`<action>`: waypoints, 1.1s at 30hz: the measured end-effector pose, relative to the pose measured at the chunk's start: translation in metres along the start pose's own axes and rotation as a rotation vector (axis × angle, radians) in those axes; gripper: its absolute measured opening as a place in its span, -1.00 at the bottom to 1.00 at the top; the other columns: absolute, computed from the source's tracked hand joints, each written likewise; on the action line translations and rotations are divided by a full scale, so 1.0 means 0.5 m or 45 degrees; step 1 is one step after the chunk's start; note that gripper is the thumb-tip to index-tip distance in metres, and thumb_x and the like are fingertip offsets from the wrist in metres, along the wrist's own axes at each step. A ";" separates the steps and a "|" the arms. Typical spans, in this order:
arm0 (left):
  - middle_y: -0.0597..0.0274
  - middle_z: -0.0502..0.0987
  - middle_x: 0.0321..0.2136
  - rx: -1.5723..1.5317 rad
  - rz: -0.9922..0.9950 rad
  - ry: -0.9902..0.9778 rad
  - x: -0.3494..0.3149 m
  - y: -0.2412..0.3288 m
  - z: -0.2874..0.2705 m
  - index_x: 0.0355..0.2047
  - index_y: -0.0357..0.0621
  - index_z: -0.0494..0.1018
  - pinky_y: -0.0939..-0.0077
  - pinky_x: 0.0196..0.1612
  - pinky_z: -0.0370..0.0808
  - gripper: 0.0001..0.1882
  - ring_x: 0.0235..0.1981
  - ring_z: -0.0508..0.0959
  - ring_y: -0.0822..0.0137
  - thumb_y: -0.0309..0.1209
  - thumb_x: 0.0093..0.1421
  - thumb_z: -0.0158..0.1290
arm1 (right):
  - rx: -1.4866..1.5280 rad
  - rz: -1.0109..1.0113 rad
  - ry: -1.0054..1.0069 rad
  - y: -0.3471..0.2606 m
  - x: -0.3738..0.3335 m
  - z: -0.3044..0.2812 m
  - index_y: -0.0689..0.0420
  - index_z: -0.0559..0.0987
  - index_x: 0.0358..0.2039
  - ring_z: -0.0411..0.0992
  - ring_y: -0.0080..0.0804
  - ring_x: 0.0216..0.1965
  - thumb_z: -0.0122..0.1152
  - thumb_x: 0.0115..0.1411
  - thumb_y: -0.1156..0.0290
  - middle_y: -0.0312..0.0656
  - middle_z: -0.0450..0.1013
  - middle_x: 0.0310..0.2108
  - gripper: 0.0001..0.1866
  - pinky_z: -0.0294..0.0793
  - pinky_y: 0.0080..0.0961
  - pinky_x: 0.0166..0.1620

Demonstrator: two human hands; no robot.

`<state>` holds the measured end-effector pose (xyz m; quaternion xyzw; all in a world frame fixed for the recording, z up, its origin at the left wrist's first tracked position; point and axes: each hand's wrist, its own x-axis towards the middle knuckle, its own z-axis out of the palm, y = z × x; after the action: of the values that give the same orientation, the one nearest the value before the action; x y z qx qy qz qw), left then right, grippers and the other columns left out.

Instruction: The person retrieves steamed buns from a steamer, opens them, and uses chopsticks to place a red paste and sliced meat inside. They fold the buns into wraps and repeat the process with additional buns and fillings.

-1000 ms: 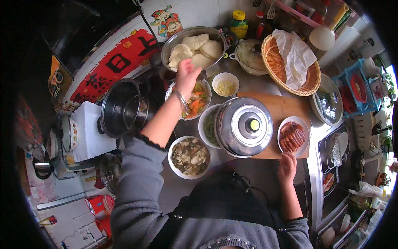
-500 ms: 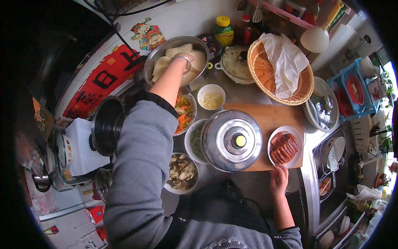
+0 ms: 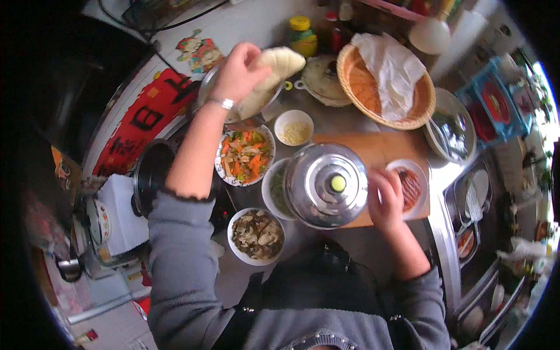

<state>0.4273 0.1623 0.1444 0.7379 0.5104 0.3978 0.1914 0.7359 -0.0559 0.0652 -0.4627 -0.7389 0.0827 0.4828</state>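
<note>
1. Your left hand (image 3: 240, 73) has its fingers pinching one end of a pale bun (image 3: 281, 62), above the steel pot (image 3: 205, 88). The far end juts out unsupported, so a light pinch could let it droop or slip; squeezing too hard could dent or tear it, as it looks soft.
2. Between pot and board sit the mixed vegetables (image 3: 246, 156) and the small white bowl (image 3: 278, 133). If you swing the bun low, it could brush either one, or drop crumbs into it.
3. Your right hand (image 3: 386, 201) is blurred; its fingers look loosely parted, with nothing seen between them. It lies just beside the domed lid (image 3: 309, 201) and overlaps the meat plate (image 3: 425, 192) in view; I cannot tell whether it touches either. A careless sideways move could knock the lid or shift the plate.
4. The plate sits near the edge of the cutting board (image 3: 373, 146), so a nudge could tip it toward the worktop.
</note>
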 end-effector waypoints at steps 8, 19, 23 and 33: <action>0.22 0.43 -0.20 -1.160 -0.409 -0.825 -0.296 0.176 0.060 -0.09 -0.23 0.28 0.54 -0.06 0.39 -0.55 -0.16 0.44 0.43 -0.37 0.05 0.16 | 0.816 0.630 -0.401 -0.110 0.045 0.032 0.16 0.25 0.10 0.29 -0.26 0.04 0.33 -0.02 0.36 -0.07 0.30 0.00 -0.33 0.28 -0.43 0.08; 0.19 0.05 0.25 -2.760 -1.059 -0.575 -0.536 0.308 0.282 0.24 0.07 0.05 0.12 0.25 -0.02 -0.23 0.24 0.06 0.15 0.23 0.15 -0.25 | -0.194 0.388 0.471 -0.178 -0.146 -0.048 0.06 0.41 -0.21 0.28 0.01 -0.01 0.32 -0.22 0.48 -0.01 0.24 -0.01 -0.52 0.32 -0.23 -0.01; 0.11 0.13 0.21 -2.821 -0.891 -0.744 -0.532 0.355 0.336 0.23 -0.03 0.05 0.11 0.22 0.10 -0.10 0.19 0.18 0.11 0.27 0.03 -0.08 | -0.220 -0.002 0.385 -0.166 -0.188 -0.142 -0.02 0.43 -0.35 0.40 -0.26 -0.20 0.27 -0.24 0.49 -0.25 0.44 -0.24 -0.64 0.37 -0.28 -0.12; 0.21 0.24 -0.04 -2.884 -0.974 -1.160 -0.519 0.590 0.638 0.05 -0.14 0.30 -0.18 0.08 0.21 -0.35 0.04 0.22 0.22 0.00 0.06 0.09 | -1.253 0.642 -0.233 0.128 -0.581 -0.649 0.12 0.52 -0.34 0.46 -0.21 -0.34 0.14 -0.13 0.57 -0.17 0.48 -0.36 -0.75 0.46 -0.32 -0.31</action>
<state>0.8122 -0.1527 0.0510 0.0396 -0.0446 0.2406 0.9688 1.0618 -0.3473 0.0125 -0.7869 -0.5956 -0.1192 0.1090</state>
